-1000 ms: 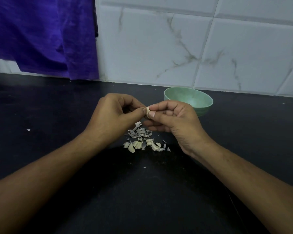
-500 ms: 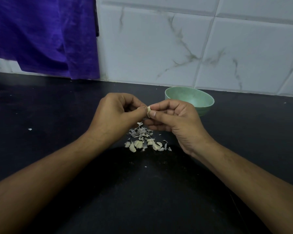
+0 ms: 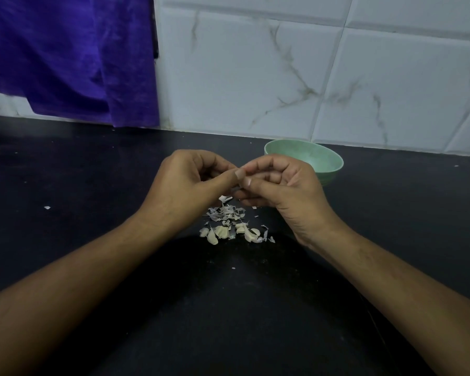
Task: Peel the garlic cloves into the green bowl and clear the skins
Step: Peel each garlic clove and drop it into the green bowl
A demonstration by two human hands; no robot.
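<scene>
Leftward, the left hand (image 3: pixel 186 185) curled, its thumb meeting that of the right hand (image 3: pixel 282 185), both pinching a mostly hidden garlic piece (image 3: pixel 234 190) above the cloves and skins (image 3: pixel 229 226) piled on the black counter (image 3: pixel 92 199). Behind the right hand stood the green bowl (image 3: pixel 327 162), its contents hidden.

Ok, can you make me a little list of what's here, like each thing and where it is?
left hand: pinches a likely garlic clove, hidden in the grip
right hand: pinches the same piece
green bowl: behind right hand, on black counter
skins and cloves: small pile just nearer than the hands
purple cloth: hangs at back left
</scene>
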